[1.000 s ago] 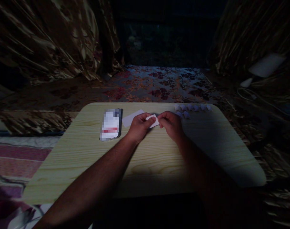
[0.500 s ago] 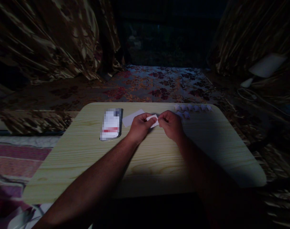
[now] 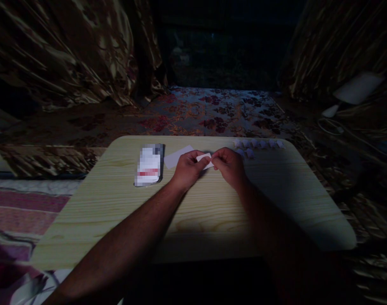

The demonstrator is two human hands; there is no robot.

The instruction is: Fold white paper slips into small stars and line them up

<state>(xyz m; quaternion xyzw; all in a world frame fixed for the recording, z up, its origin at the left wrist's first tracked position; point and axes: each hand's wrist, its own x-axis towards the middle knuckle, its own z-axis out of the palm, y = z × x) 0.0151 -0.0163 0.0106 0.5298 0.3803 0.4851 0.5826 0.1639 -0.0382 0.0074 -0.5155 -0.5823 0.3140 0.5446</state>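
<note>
My left hand (image 3: 189,169) is closed on a small white piece of paper (image 3: 204,159), its thumb pressed flat on top. From the other side, my right hand (image 3: 229,164) pinches at the paper's right edge; the fingertips hide exactly what is between them. Both hands are over the far middle of the wooden table. Behind my left hand lies a pale sheet of paper (image 3: 176,158). Just beyond my right hand, several small pale pillow-shaped pieces (image 3: 263,144) sit in two rows, the nearer row partly covered by the hand.
A blurred-out, phone-shaped white object (image 3: 148,165) lies on the left of the wooden table (image 3: 117,216). Past the far edge is a ledge with flowered cloth (image 3: 196,111). A white lamp (image 3: 358,88) with a cord stands at right. Curtains (image 3: 94,51) hang behind.
The hands stay almost in place, with only slight finger movement at the paper's right edge. The view has shifted very slightly and looks dimmer.
</note>
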